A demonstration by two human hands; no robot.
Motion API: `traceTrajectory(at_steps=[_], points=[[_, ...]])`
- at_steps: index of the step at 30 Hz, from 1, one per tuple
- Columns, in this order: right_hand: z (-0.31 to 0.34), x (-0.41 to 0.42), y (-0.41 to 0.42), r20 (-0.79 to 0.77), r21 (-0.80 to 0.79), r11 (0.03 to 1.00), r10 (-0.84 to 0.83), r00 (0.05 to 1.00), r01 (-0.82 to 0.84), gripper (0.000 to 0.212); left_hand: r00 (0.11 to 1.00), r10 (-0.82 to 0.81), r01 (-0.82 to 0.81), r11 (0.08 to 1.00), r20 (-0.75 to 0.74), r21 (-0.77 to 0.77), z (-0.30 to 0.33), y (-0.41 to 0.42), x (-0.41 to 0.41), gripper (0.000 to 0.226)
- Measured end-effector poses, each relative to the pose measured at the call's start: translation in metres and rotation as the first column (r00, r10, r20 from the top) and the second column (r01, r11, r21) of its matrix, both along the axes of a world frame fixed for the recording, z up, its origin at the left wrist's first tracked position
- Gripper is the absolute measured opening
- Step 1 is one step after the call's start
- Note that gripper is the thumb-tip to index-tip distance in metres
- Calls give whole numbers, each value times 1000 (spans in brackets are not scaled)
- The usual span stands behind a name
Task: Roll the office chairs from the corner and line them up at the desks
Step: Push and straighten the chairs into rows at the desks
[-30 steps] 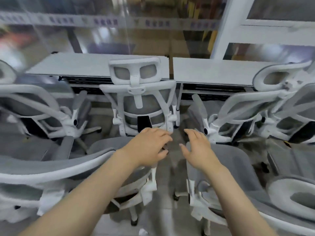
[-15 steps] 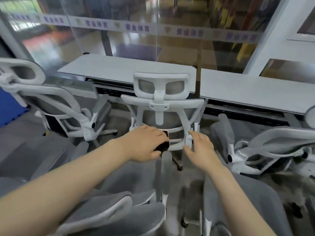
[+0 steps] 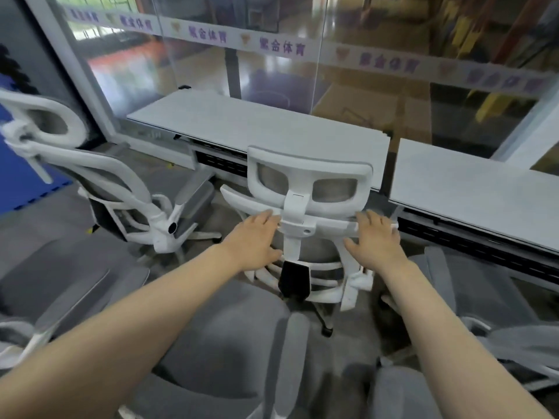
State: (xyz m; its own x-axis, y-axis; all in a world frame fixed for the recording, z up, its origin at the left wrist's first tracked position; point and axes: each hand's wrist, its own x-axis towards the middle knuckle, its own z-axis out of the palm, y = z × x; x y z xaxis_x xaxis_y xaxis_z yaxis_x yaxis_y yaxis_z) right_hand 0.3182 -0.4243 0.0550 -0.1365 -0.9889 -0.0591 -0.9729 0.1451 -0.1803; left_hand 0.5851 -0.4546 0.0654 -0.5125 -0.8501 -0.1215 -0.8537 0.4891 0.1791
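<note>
1. Both hands have risen from the lower frame of the middle chair to its top bar.
2. Left hand rests there, fingers straight.
3. Right hand likewise; chair faces the desk.

Your left hand and right hand are bare: no gloves, rings or watch visible. Both of your forearms are uncovered from wrist to frame edge, no sleeve or cuff in view. No wristbands, straps, markings or tape on either arm. Your fingernails look short and unpainted where visible, though blur makes that uncertain.
</note>
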Motion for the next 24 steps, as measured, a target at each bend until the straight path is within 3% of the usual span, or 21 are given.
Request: traceTrajectory(at_steps=[4,11,16,24], points=[[-15,-13,-26,-91,90,990,115,989,-107,69,996,90,-89,995,23,-47,-14,-30,-12,89],[-20,-25,-55,-12,26,967,253,967,-253,57,992,124,-124,987,-6,-100,-39,-64,-14,87],[-47,-17,-57,-97,-88,970,219,971,-228,55,985,135,-149,980,-109,-133,-52,-79,-5,78],[-68,6,-56,-140,-258,947,159,977,-191,47,994,95,-101,985,-44,-140,-49,-98,18,77]])
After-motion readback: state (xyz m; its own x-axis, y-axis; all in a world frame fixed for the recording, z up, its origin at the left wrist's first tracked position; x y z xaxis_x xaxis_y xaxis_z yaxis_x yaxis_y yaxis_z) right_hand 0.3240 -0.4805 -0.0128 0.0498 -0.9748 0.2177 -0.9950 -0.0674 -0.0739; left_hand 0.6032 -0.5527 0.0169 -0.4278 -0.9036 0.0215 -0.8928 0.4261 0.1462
